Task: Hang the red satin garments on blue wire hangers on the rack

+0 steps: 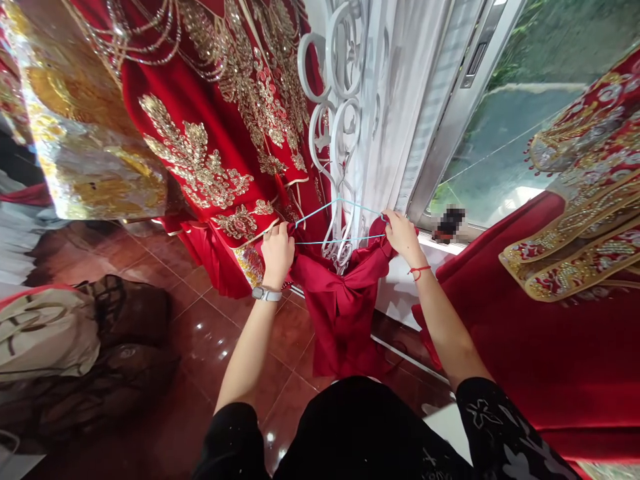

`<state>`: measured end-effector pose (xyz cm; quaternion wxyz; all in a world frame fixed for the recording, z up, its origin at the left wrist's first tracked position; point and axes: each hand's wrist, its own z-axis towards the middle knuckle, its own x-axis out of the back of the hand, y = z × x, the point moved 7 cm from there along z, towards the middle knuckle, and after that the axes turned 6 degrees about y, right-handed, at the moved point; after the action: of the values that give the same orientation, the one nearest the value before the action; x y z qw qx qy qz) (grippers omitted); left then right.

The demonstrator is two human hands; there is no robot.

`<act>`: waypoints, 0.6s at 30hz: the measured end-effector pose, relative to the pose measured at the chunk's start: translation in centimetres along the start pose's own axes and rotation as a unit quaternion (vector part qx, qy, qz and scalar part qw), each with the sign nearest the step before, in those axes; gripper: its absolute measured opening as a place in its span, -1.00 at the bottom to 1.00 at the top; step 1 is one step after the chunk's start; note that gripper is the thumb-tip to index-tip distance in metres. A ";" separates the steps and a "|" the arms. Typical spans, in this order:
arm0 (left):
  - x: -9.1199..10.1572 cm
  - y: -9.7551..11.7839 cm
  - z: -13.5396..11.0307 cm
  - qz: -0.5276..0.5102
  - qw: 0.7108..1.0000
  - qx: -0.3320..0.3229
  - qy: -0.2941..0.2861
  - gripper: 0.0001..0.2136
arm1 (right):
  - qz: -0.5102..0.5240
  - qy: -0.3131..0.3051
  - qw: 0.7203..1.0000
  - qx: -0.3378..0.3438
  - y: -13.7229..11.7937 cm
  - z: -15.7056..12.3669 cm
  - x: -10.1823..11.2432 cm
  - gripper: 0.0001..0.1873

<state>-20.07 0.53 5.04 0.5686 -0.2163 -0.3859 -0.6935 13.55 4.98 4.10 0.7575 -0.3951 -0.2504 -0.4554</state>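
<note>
A plain dark-red dress [343, 297] hangs in front of me on a thin light-blue hanger [325, 210]. My left hand [279, 253], with a pale-strapped watch at the wrist, is closed on the dress's left shoulder near the hanger's end. On the other side my right hand [400, 235], a red string round its wrist, is closed on the right shoulder. Between the two hands the hanger's lower bar shows above the neckline. The hanger's hook rises in front of a white scrollwork stand [345, 127]; I cannot tell whether it hooks onto it.
Red garments with gold embroidery [200, 160] hang at the left, close to my left hand. An embroidered red garment [575, 220] is at the right. A sliding window [505, 120] stands behind. Brown and beige bags [50, 327] lie on the tiled floor [200, 340].
</note>
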 end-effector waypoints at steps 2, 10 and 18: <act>-0.1 0.1 0.1 0.036 0.999 0.004 -0.029 -0.61 | -0.010 -0.005 1.000 0.004 -0.1 0.1 0.2 -0.49; 1.2 -2.7 1.1 -0.072 0.994 0.082 0.003 -0.61 | -0.027 -0.008 0.999 -0.020 0.8 1.4 1.7 -0.51; 1.3 -8.4 1.1 -0.188 0.964 0.179 0.059 -0.71 | 0.082 0.022 0.996 -0.027 2.2 2.3 2.0 -0.55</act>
<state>-28.63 1.04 4.22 0.4792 0.0066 -0.5032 -0.7191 16.44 6.53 6.10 0.7866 -0.4242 -0.1887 -0.4070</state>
